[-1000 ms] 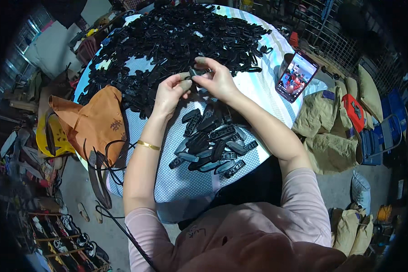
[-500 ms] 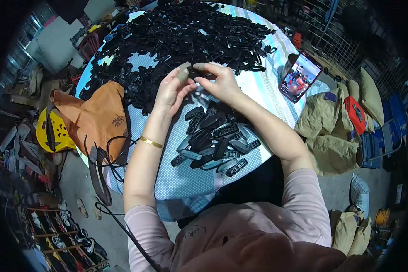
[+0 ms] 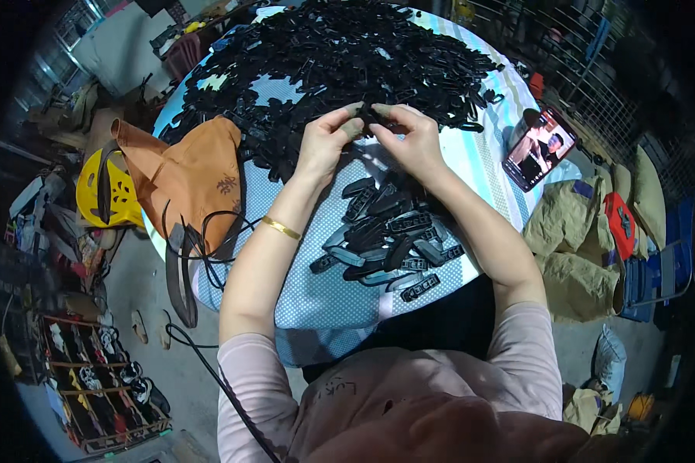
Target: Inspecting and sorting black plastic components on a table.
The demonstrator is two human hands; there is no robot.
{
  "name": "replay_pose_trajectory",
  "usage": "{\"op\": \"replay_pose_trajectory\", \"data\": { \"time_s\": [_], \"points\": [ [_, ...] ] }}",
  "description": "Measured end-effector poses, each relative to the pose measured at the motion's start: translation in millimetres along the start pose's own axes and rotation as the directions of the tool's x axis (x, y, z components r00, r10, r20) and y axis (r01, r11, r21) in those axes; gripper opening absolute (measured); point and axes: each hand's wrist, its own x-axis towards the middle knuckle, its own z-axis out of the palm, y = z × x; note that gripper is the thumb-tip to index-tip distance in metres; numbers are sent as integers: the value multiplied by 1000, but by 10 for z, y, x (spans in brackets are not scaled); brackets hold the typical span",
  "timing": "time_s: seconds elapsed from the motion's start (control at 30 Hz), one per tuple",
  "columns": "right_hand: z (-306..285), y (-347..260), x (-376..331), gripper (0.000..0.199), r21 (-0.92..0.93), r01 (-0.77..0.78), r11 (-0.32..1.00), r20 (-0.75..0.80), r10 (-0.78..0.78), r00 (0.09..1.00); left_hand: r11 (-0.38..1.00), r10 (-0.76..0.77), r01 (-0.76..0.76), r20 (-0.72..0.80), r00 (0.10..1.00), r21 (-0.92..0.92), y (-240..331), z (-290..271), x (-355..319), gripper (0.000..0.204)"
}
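My left hand (image 3: pixel 321 147) and my right hand (image 3: pixel 411 143) meet over the near edge of a wide heap of small black plastic parts (image 3: pixel 347 54). Both pinch, fingertips almost touching, around a small black part (image 3: pixel 367 117) mostly hidden by the fingers and the dark heap behind. Some fingertips look greyish, as if covered. Nearer to me, below the hands, lies a smaller pile of black and grey buckle-like pieces (image 3: pixel 398 231). A gold bracelet (image 3: pixel 281 227) circles my left wrist.
A patterned cloth (image 3: pixel 316 301) covers the round table. An orange-brown bag (image 3: pixel 197 174) and black cord lie at its left, beside a yellow plastic seat (image 3: pixel 104 193). At right stand a lit phone (image 3: pixel 539 150), tan sacks (image 3: pixel 575 270) and a blue folding frame (image 3: pixel 668 255).
The view has shifted, so the table sits farther right in the picture. My fingertips have closed in on each other, and my left thumb and fingers now pinch forward. The phone's picture differs.
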Motion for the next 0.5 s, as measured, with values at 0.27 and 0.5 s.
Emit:
{"op": "replay_pose_trajectory", "data": {
  "time_s": [0.27, 0.5],
  "points": [
    [-2, -32, -6, 24, -107, -15, 994, 51, 21, 998, 1000, -20, 19, -27, 999, -8, -29, 18, -8, 30],
    [17, 24, 1, 32, -96, -81, 992, 117, 92, 989, 995, 66, -67, -16, 998, -71, 64, 95, -43, 25]
  ]
}}
